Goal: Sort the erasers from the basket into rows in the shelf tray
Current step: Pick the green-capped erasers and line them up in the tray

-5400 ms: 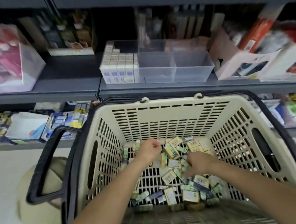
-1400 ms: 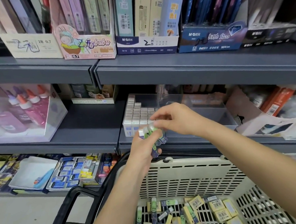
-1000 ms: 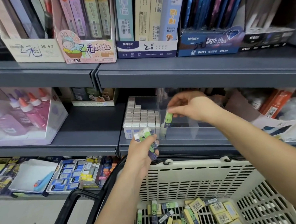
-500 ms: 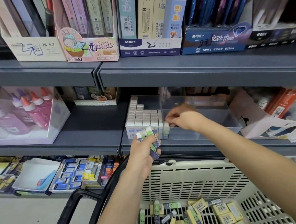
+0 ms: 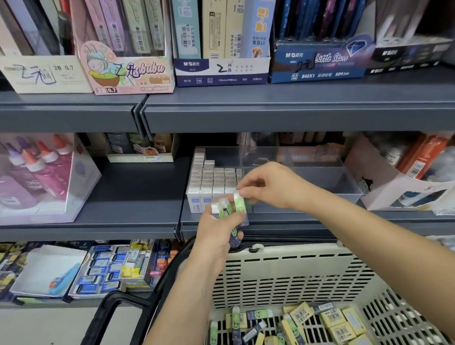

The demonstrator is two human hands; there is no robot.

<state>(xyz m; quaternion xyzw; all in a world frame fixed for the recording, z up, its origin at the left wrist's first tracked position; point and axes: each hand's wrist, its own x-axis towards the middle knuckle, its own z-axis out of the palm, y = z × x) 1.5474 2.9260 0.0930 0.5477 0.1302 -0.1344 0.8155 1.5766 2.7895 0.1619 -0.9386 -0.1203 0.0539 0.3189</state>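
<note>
left hand (image 5: 219, 233) grips erasers (image 5: 224, 210) (we count at least 3) before 1 tray (image 5: 327, 190) | right hand (image 5: 272, 185), earlier inside tray, now pinches 1 green eraser (image 5: 240, 203) of them | many more in 1 basket (image 5: 292, 274)

Access to the clear tray (image 5: 335, 193): rows of white erasers (image 5: 211, 178) pack its left compartment, while the compartments to their right stand open from above, beneath the shelf overhead (image 5: 297, 108). My left hand (image 5: 219, 233) and right hand (image 5: 272, 188), both gripping green erasers (image 5: 240, 204), block the tray's front-left, above the basket rim (image 5: 291, 250).
</note>
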